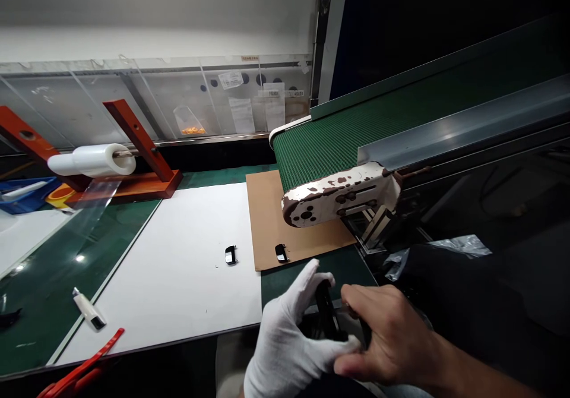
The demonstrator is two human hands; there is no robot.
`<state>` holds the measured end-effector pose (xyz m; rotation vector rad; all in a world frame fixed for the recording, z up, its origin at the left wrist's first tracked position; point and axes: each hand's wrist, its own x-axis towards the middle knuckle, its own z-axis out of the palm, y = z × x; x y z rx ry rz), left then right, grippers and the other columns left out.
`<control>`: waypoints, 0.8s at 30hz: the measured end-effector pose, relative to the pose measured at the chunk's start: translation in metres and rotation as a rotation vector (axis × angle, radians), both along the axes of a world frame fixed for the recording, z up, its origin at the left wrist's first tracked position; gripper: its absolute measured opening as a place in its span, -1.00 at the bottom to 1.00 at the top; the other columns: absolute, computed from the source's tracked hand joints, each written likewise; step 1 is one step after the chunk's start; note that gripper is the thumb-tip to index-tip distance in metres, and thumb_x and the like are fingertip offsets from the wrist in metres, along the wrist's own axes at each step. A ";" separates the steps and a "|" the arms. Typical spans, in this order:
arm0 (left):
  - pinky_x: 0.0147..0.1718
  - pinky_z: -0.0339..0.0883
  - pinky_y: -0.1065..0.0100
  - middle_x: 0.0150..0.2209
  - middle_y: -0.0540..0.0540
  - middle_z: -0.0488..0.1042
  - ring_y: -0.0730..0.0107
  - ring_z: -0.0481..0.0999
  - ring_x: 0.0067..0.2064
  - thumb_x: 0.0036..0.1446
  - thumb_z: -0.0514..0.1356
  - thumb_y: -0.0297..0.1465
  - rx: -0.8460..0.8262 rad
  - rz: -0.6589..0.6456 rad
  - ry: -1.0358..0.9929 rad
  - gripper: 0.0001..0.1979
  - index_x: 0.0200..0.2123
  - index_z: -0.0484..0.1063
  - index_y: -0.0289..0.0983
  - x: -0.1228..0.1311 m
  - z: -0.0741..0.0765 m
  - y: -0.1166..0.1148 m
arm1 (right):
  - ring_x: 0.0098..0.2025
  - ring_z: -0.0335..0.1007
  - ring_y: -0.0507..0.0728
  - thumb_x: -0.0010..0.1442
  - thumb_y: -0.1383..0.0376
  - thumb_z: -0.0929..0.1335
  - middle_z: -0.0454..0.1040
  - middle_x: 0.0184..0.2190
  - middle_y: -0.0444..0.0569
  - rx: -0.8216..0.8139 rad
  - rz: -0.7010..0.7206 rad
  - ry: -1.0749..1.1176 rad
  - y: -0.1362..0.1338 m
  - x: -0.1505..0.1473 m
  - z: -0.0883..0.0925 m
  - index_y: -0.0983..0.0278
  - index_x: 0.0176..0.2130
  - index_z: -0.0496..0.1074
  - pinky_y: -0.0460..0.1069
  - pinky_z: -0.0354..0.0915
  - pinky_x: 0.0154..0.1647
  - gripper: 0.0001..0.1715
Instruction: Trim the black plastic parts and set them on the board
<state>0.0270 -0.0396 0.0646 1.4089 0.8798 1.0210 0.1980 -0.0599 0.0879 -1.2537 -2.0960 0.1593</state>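
Observation:
My left hand [285, 335], in a white glove, is closed around a black, narrow, curved part [327, 312] just in front of the table edge. Thumb and fingers grip it from its two ends. Close on its right is my bare right hand [389, 332], fingers curled in a pinch; a dark bit shows at its fingertips, too hidden to name. Beyond my hands, a small black glossy piece [281, 253] lies on the brown cardboard sheet [307, 246]. A similar black piece [230, 255] lies on the white sheet [191, 291] to its left.
A green conveyor belt [329, 142] slopes down over the cardboard. On the left lie a box cutter [88, 310] and a red-handled tool [89, 365]. Behind them stands a wooden holder [138, 139] with a clear film roll [95, 159], beside a blue bin [29, 196].

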 end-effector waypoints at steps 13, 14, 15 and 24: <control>0.05 0.39 0.23 0.05 -0.21 0.47 0.02 0.46 0.10 -0.26 0.50 -0.25 -0.056 -0.060 -0.164 -0.06 0.23 0.24 -0.20 -0.007 -0.021 0.013 | -0.56 0.22 0.06 0.30 -0.03 0.12 0.25 -0.61 -0.15 -0.427 -0.377 0.682 -0.029 0.006 -0.033 0.19 -0.19 0.48 -0.05 0.16 -0.54 -0.49; 0.03 0.41 0.20 0.02 -0.21 0.49 0.00 0.47 0.09 -0.28 0.50 -0.23 -0.025 -0.050 -0.094 -0.08 0.20 0.28 -0.21 -0.016 -0.028 0.024 | -0.57 0.21 0.06 0.27 -0.03 0.18 0.25 -0.62 -0.16 -0.430 -0.376 0.676 -0.029 0.008 -0.037 0.19 -0.22 0.50 -0.05 0.16 -0.56 -0.54; 0.01 0.43 0.19 -0.05 -0.20 0.53 -0.02 0.49 0.06 -0.31 0.51 -0.20 0.027 -0.039 0.008 -0.14 0.13 0.37 -0.23 -0.027 -0.034 0.038 | -0.58 0.19 0.06 0.22 -0.05 0.25 0.25 -0.64 -0.18 -0.428 -0.374 0.665 -0.029 0.010 -0.040 0.18 -0.26 0.51 -0.06 0.16 -0.57 -0.57; -0.04 0.48 0.11 -0.50 -0.06 0.45 0.09 0.52 -0.02 0.03 0.31 -0.06 0.089 0.180 0.138 -0.62 -0.66 0.42 -0.16 -0.105 -0.060 0.097 | -0.42 0.42 0.13 0.05 0.01 0.43 0.52 -0.43 -0.07 -0.560 -0.428 0.792 -0.037 0.011 -0.076 0.19 -0.18 0.54 -0.01 0.35 -0.39 -0.60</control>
